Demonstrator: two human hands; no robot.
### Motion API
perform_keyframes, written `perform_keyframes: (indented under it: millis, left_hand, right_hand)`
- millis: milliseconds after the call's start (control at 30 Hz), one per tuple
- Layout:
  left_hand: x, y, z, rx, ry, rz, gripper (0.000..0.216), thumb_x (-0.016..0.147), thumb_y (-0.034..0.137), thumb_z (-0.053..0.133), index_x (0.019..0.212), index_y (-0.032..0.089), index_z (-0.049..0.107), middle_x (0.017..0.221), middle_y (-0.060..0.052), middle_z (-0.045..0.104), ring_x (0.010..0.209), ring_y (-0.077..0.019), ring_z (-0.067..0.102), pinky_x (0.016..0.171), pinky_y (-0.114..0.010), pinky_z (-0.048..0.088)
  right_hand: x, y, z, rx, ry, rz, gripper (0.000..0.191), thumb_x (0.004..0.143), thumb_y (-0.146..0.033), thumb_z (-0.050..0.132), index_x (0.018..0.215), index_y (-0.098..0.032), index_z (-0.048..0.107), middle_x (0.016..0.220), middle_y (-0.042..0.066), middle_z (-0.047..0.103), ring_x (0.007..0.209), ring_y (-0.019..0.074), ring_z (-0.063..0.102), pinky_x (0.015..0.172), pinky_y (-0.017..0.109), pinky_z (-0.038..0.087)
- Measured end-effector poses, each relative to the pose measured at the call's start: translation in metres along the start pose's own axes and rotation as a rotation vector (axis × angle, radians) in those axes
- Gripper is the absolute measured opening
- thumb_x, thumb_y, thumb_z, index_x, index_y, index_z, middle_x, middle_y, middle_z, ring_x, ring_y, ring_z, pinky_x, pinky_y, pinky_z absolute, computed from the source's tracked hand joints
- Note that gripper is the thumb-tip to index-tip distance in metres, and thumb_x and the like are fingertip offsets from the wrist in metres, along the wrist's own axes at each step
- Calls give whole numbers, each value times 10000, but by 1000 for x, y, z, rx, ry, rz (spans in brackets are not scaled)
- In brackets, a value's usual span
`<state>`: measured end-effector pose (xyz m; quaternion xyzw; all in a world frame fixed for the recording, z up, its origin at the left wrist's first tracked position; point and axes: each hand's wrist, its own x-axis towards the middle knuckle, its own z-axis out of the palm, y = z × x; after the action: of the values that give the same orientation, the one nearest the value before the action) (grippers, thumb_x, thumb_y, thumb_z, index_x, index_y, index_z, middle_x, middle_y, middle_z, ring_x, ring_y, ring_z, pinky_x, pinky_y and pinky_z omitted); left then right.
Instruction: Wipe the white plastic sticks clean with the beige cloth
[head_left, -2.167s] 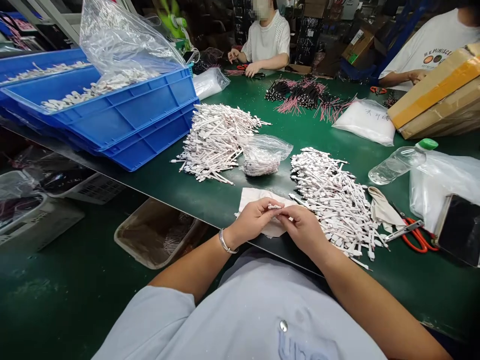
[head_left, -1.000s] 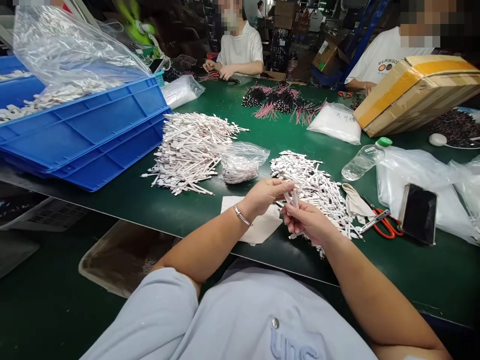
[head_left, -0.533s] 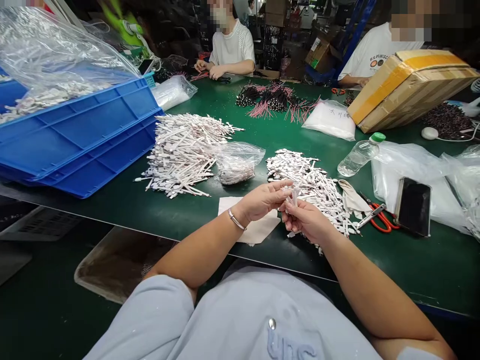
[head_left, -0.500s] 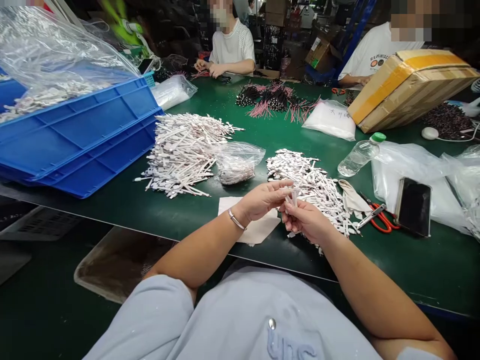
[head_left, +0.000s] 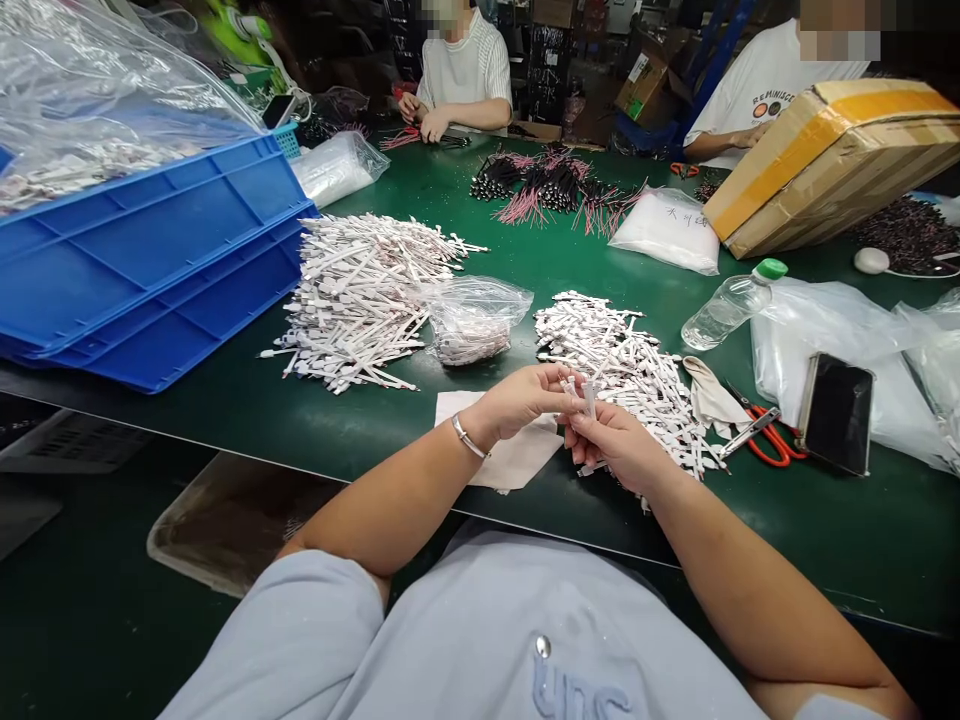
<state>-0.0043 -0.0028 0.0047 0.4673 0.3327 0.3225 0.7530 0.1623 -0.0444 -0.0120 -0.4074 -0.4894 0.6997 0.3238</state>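
Compared with two seconds ago, both hands have shifted right, off the white paper sheet (head_left: 504,462) and up to the near edge of the right pile (head_left: 637,375) of white strips. In the last half second they have barely moved.

A co-worker's white shirt (head_left: 772,98) at the far right reads "REMINISC", cut off by the arm. The white bag (head_left: 666,232) beyond the pile bears handwritten characters too small to read. Pale letters on the person's own blue shirt (head_left: 577,692) are only partly in view.

The left hand (head_left: 525,400), a bracelet (head_left: 466,440) on its wrist, reaches in from the left, palm turned down, thumb and fingertips pressed together on the tops of a few white strips (head_left: 586,398). The right hand (head_left: 619,450) sits just near of it, fingers curled, pinching the same strips from below so they stand upright; one more strip pokes out leftward under its fingers. The strips are held just above the green table (head_left: 825,540), between sheet and pile. Red scissors (head_left: 766,442) and a dark phone (head_left: 836,412) lie to the right.
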Motion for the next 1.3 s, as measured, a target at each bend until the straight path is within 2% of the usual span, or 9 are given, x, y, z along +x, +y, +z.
perform_keyframes:
  millis: [133,267,367,467,600,733,967,1133,1300]
  left_hand:
    - [-1,0,1,-3,-14,-25,443,678,299,761,1049,106,616,818,-57,662,677,-113,573,645,-249,386]
    - [-2,1,4,-141,-79,-63,628,696,314,755,1260,167,520,1097,-127,646,881,-176,615,690,-260,414]
    - [-3,0,8,-198,-105,-47,535,718,352,734,1200,187,573,1202,-137,609,1010,-215,595,721,-268,438]
    - [-2,-3,12,-164,-70,-23,387,735,391,713,1038,161,647,1115,-127,650,1011,-217,599,699,-249,442]
    - [-1,-5,12,-146,46,-32,347,727,407,717,922,133,633,984,-111,683,810,-160,630,633,-230,430]
    - [-1,-4,10,-170,83,-10,321,738,390,712,888,127,604,946,-98,687,661,-112,607,563,-211,412]
    - [3,-1,4,-338,134,-40,163,809,242,654,903,126,589,901,-93,689,801,-162,654,688,-260,487]
    - [4,0,1,-360,104,-88,142,824,211,626,930,128,579,916,-98,694,725,-174,659,653,-304,509]
    - [1,3,1,-361,26,-48,155,822,204,625,948,124,584,936,-115,695,820,-200,669,640,-278,507]
  right_hand:
    - [-1,-1,0,35,-38,35,548,743,-628,732,884,-124,568,706,26,555,518,96,516,398,123,394]
    - [-2,-2,0,74,-65,54,553,731,-642,739,872,-136,564,702,23,555,506,98,506,395,134,383]
    - [-1,-1,0,45,-77,61,546,734,-647,730,780,-128,566,653,29,549,483,94,492,388,132,364]
    - [-1,1,1,36,-86,93,553,719,-641,746,728,-119,563,639,41,553,481,92,497,381,123,360]
    - [-1,0,3,84,-50,147,568,681,-633,786,807,-124,570,732,58,589,541,105,547,399,109,406]
    - [-2,-5,6,111,18,203,485,779,-567,733,935,-136,578,876,91,610,673,151,614,434,117,468]
    - [-1,-4,2,-123,211,78,340,915,-487,609,985,-156,589,843,73,622,632,157,630,412,129,482]
    - [-1,-5,-1,-104,200,80,387,925,-519,579,914,-134,624,842,98,636,635,170,644,421,133,495]
    - [-3,-8,1,56,106,120,317,892,-434,627,997,-135,612,899,102,632,658,165,642,426,127,496]
